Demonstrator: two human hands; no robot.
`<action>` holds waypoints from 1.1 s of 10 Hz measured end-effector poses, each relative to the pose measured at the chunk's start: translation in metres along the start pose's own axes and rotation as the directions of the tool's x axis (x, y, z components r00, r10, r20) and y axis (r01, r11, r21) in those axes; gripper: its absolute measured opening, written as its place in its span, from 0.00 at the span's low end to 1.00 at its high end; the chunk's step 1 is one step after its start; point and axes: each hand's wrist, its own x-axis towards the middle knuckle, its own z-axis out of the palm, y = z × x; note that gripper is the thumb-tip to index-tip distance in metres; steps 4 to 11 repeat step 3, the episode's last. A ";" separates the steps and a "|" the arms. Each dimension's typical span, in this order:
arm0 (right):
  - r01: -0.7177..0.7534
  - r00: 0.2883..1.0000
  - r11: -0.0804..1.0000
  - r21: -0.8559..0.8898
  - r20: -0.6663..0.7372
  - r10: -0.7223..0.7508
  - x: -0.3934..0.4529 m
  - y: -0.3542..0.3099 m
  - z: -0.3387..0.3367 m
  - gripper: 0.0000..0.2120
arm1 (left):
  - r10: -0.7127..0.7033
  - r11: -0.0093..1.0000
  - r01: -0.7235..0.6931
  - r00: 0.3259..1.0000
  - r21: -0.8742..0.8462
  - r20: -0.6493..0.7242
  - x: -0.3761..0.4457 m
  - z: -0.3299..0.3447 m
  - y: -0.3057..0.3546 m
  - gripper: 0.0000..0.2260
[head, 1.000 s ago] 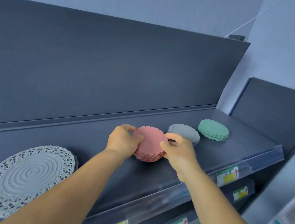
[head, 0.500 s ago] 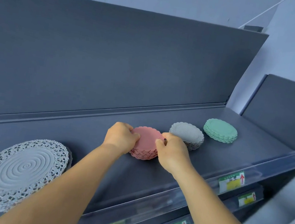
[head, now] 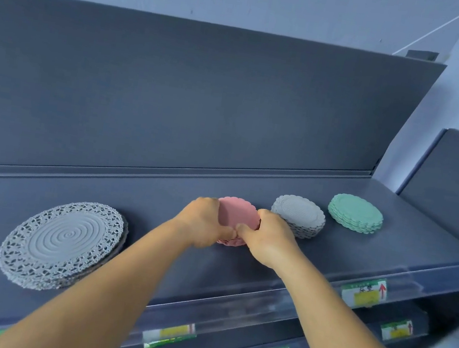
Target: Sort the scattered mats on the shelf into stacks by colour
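I see both hands, left hand (head: 206,223) and right hand (head: 267,239), gripping the pink mat stack (head: 238,218) mid-shelf (head: 358,257); grey stack (head: 299,214) touching at 3 o'clock

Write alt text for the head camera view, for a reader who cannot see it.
Two bare hands, the left hand and right hand, grip a pink mat stack from either side on a dark grey shelf. To its right sit a grey mat stack and a green mat stack; a large grey lace mat stack lies far left.
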 end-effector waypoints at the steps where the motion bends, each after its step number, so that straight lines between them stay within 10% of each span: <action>1: 0.020 1.000 1.000 -0.009 0.005 -0.020 -0.001 0.000 -0.003 0.19 | 0.005 1.000 -0.005 1.000 0.031 -0.003 -0.003 -0.001 0.003 0.20; 11: 0.061 0.997 0.997 -0.048 0.046 -0.058 -0.002 0.001 -0.009 0.20 | -0.016 1.000 0.016 0.999 -0.018 -0.032 -0.008 -0.004 0.000 0.20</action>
